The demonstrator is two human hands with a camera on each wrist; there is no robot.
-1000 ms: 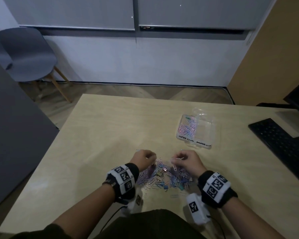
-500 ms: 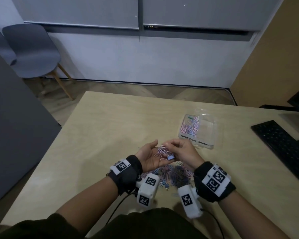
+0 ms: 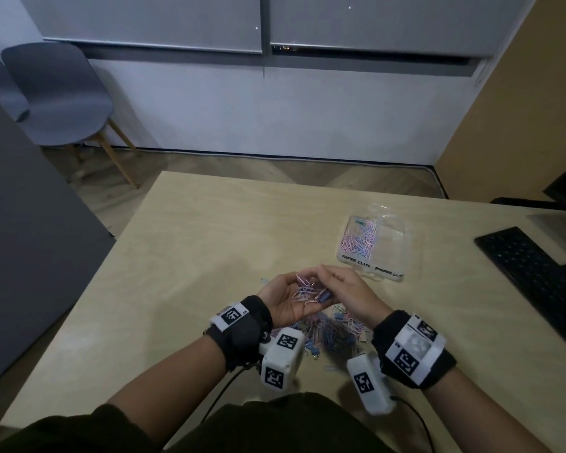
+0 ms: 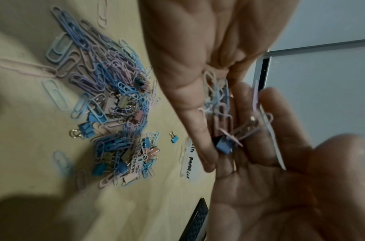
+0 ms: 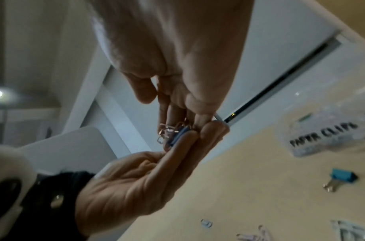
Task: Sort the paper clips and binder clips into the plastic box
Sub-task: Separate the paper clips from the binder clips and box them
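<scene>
**Handful of clips held above the pile**

Head view: left hand (image 3: 283, 297) palm up above the near edge of the tabletop (image 3: 209, 243), cupping a tangle of pastel paper clips (image 3: 303, 291). Right hand (image 3: 347, 291) against it from the right, fingers curled down into the tangle at a blue binder clip (image 3: 322, 295). Beneath both hands, near the near edge, a loose pile of mixed clips (image 3: 327, 335). Plastic box (image 3: 391, 246) farther back, toward the right edge, its left compartment holding pink and lilac paper clips, its right compartment seemingly empty. Black keyboard (image 3: 533, 266) at the right edge; grey chair (image 3: 62, 96) on the floor beyond the far left corner.

Left wrist view: left palm open with fingers gently bent, cradling paper clips and the blue binder clip (image 4: 223, 146). Right fingers (image 4: 198, 127) reaching down to touch that clip. Pile spread on the tabletop at left, one small blue binder clip (image 4: 174, 138) lying apart beside it.

Right wrist view: right fingers pinching the blue binder clip (image 5: 178, 136) with its wire handles, pressed against the left fingertips (image 5: 213, 132). Box label reading "PAPER CLIPS" (image 5: 323, 134) at right, a lone blue binder clip on the tabletop near it.
</scene>
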